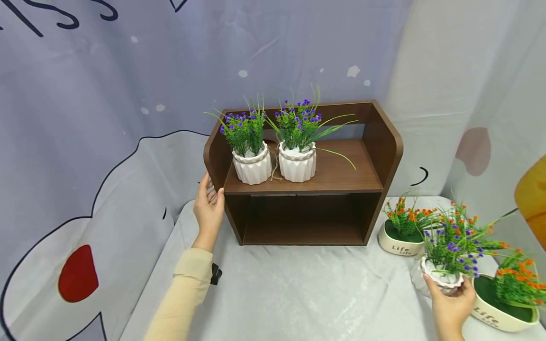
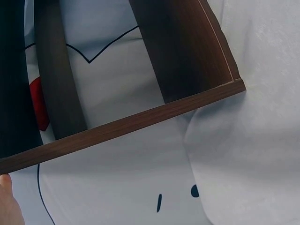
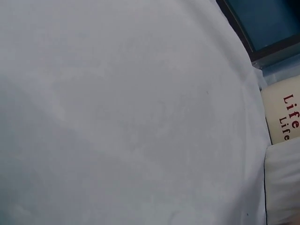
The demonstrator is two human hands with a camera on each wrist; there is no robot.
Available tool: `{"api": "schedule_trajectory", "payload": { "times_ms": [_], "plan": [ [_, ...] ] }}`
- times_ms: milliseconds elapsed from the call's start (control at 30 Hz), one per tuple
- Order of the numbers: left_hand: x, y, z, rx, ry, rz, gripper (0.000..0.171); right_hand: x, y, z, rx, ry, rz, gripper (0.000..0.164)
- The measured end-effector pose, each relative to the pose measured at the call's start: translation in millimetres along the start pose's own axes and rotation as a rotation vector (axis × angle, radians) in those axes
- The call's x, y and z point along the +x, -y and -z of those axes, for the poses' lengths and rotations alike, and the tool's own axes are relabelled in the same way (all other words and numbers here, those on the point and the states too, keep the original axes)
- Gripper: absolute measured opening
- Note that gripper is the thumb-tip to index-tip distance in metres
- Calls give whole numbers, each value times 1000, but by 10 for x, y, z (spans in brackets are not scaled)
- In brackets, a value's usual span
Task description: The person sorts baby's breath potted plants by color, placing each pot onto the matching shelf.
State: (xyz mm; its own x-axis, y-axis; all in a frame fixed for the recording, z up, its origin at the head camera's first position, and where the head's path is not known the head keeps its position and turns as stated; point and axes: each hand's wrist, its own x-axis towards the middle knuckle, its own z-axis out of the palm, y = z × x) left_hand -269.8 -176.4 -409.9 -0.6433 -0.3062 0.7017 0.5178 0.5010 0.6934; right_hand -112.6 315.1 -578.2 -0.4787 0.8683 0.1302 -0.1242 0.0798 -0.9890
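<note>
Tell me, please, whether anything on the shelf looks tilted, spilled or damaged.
Nothing stands out: the two white pots on the brown shelf both stand upright, and I can see no spill or damage there.

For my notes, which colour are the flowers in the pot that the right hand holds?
Purple flowers; the head view shows them best.

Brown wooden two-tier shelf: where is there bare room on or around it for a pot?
Free: the upper board, between the two white ribbed pots and the right side panel, under thin overhanging leaves; the lower tier; the pale cloth in front. Crowded: right of the shelf, where cream oval planters stand close around another pot in the right hand.
</note>
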Motion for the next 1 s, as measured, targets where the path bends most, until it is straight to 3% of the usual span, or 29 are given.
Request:
{"api": "schedule_trajectory", "payload": {
  "times_ms": [200,267,600,1000],
  "plan": [
    [-15,45,-1,-18,10,-3,50,33,4,-32,-143,7,176,74],
    [-18,39,-5,-18,13,-6,50,41,5,-39,-192,-7,193,78],
    [-12,20,1,5,21,0,50,53,29,-27,-295,-31,179,78],
    [-8,28,11,5,10,1,50,59,87,-26,-378,-27,136,65]
  ]
}}
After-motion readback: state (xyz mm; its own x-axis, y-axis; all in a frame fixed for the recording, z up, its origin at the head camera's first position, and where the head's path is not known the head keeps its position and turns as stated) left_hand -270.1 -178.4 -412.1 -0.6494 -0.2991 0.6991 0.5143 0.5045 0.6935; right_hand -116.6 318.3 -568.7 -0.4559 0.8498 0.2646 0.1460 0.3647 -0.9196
